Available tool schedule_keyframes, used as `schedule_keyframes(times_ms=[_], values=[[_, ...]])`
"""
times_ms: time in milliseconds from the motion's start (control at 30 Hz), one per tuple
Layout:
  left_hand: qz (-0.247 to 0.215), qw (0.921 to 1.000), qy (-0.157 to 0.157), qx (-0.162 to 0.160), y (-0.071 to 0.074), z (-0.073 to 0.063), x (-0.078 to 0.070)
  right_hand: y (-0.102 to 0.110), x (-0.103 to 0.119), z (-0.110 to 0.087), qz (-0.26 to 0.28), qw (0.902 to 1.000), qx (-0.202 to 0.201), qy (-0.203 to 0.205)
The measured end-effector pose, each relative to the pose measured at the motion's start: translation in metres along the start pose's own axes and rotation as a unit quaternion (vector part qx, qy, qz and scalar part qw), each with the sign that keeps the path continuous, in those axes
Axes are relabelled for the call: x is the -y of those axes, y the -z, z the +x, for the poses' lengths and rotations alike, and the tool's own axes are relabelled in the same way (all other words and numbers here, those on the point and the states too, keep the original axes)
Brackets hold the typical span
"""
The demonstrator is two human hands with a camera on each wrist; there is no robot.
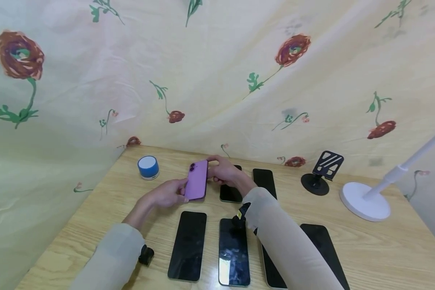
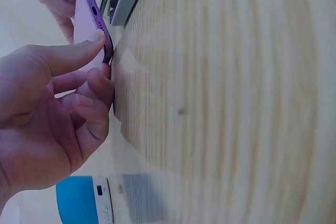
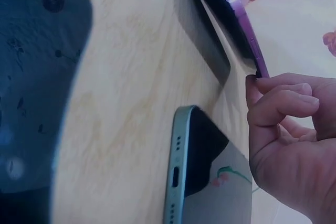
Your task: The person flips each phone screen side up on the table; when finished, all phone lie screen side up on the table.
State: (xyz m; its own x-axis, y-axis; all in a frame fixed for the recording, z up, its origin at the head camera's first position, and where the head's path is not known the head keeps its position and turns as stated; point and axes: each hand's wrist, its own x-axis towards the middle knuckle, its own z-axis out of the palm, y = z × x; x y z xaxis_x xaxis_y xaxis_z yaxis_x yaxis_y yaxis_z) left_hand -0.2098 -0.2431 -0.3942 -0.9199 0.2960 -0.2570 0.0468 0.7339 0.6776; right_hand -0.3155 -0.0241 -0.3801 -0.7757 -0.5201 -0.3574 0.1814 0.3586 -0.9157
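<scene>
A purple phone (image 1: 197,181) is tilted up over the table's far part, its back with the camera lenses facing the head camera. My left hand (image 1: 166,193) pinches its lower left part; in the left wrist view the thumb lies along the end with the charging port. At the opposite end, my right hand (image 1: 222,171) pinches a corner between thumb and fingertips, as the right wrist view shows. The phone's dark screen side (image 3: 223,11) faces down, close over the wood. Just beside the right hand lies a black-screened phone (image 1: 230,194), partly covered by that arm.
Several more dark phones lie flat, including one at front left (image 1: 187,245) and one at front middle (image 1: 234,257). A blue and white round object (image 1: 148,167) sits far left. A black phone stand (image 1: 315,184) and a white stand base (image 1: 364,201) are on the right.
</scene>
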Motion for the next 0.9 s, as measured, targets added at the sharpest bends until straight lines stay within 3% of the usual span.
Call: schedule_keyframes(times_ms=[233, 500, 767, 900], values=[[-0.015, 0.9995, -0.027, 0.005, -0.002, 0.003, -0.005, 0.004, -0.003, -0.006, 0.019, 0.9998, -0.007, 0.007], [-0.124, 0.9919, 0.013, 0.024, 0.000, 0.008, -0.007, 0.004, 0.004, -0.011, 0.008, 0.9997, -0.002, 0.022], [-0.160, 0.9863, 0.037, 0.009, -0.002, 0.017, -0.012, -0.002, 0.008, -0.015, -0.006, 0.9997, 0.015, 0.017], [-0.167, 0.9856, 0.026, 0.009, -0.001, 0.018, -0.015, -0.003, 0.005, -0.015, -0.011, 0.9996, 0.020, 0.016]])
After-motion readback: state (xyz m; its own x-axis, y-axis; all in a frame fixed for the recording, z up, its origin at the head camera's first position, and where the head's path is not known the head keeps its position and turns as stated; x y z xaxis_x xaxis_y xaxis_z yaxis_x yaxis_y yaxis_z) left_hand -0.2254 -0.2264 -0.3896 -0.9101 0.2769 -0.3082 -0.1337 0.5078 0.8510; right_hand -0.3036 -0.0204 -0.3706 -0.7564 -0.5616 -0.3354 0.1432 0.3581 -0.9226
